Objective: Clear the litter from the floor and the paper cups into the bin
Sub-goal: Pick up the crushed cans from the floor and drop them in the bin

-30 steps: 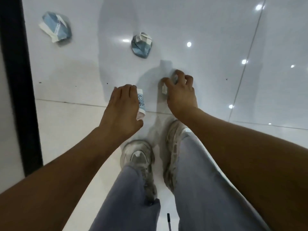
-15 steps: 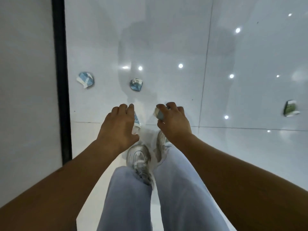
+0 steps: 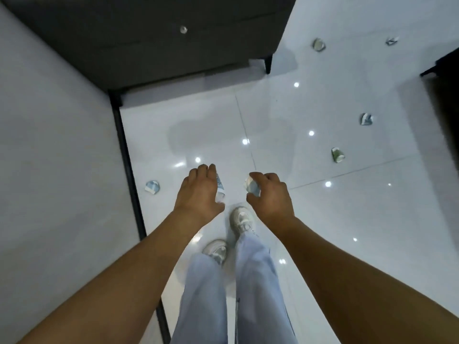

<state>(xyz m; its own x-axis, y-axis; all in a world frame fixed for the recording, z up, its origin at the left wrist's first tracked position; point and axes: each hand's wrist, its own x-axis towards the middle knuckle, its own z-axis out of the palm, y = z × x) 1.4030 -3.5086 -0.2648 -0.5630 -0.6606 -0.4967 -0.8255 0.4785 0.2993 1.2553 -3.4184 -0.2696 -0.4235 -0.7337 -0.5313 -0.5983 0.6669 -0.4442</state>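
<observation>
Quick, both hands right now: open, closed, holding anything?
Left hand: closed around a paper cup.
Right hand: closed around a crumpled cup.

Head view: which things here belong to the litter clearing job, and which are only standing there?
Belong to the job:
- crumpled blue-white paper cup in the right hand
- printed white paper cup in the left hand
- crumpled cups on the floor: blue, green, blue-white, pale far one

Just standing there:
- dark grey sofa
- glossy white floor tiles
</observation>
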